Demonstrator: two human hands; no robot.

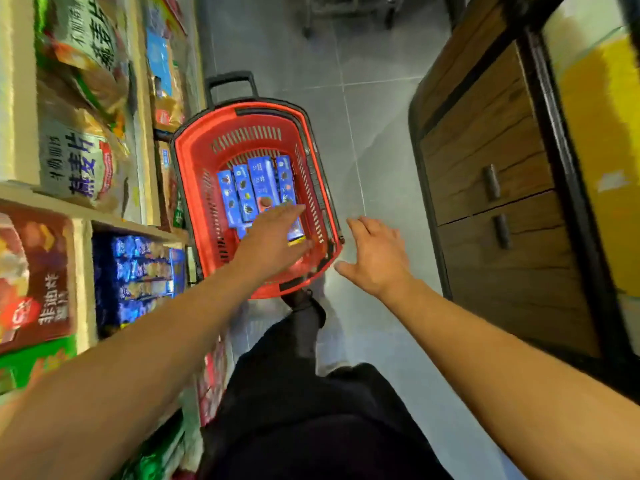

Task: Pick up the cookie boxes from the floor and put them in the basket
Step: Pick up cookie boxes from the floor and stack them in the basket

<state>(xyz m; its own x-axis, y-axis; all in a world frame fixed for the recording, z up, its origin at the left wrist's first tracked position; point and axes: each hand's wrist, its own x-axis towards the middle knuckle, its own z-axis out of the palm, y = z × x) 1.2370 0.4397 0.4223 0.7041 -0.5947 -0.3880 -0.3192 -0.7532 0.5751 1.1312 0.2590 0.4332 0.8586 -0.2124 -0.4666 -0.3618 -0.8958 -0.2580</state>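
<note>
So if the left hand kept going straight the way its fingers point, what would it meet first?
Probably the blue cookie boxes lying in the red basket. The left hand is open above them, fingers aimed into the basket; depth is unclear, so it may already be touching the nearest box.

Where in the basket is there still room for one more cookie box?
Bare red bottom shows along the basket's far end above the boxes and down its left wall. The near right corner is crowded: the left hand covers it.
</note>
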